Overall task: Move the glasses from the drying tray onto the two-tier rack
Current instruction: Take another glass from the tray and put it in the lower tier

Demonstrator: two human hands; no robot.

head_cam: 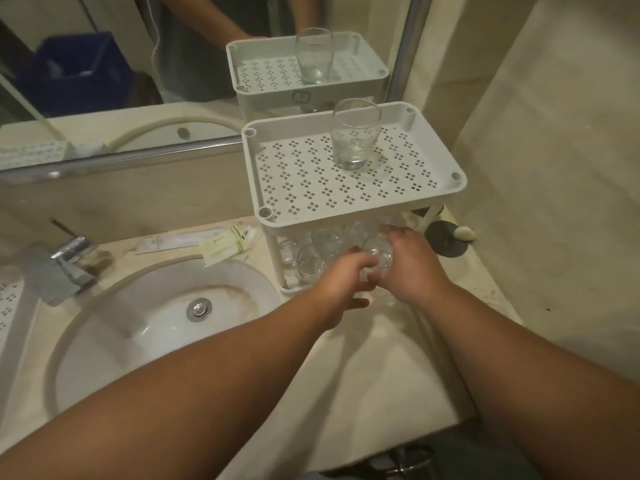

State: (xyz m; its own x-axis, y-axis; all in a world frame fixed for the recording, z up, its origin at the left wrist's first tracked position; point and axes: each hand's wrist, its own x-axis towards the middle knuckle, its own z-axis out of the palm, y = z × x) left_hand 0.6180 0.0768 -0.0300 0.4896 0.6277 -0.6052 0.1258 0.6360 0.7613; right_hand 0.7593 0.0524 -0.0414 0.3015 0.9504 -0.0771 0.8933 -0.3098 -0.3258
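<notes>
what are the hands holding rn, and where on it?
Both hands, left and right, grip one clear drinking glass by its sides at the white rack's lower tier.

Lower tier mostly lost to me under the top shelf.

I can't count the glasses (313,249) on the lower tier: the top shelf (349,188) covers the back ones, and my hands hide the front. My right hand (410,263) and left hand (341,282) blur together around one glass (379,254); I can't tell which grips it. Print on the sachets (227,244) is too small to read.
</notes>
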